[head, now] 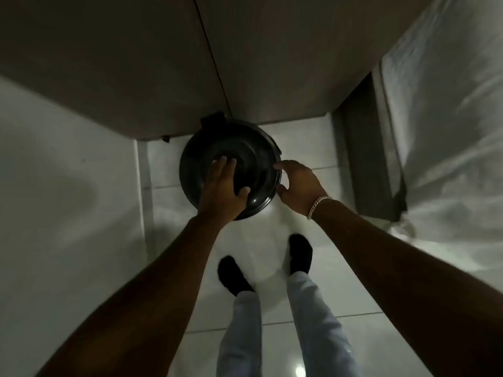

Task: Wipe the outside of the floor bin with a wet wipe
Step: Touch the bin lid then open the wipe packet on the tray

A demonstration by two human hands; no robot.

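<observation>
Head view shows the round dark floor bin standing on pale tiles against a cabinet. The left hand lies flat on its lid, fingers spread; the right hand curls loosely at the rim, grasping nothing.

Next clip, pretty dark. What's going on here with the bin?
A person stands over a round dark floor bin on a pale tiled floor, beside a bed with white sheets. The left hand lies flat on the closed lid, thumb over its near edge. The right hand is open at the bin's right rim, fingertips touching it. No wet wipe is visible in either hand, so wiping does not appear to have begun.
</observation>
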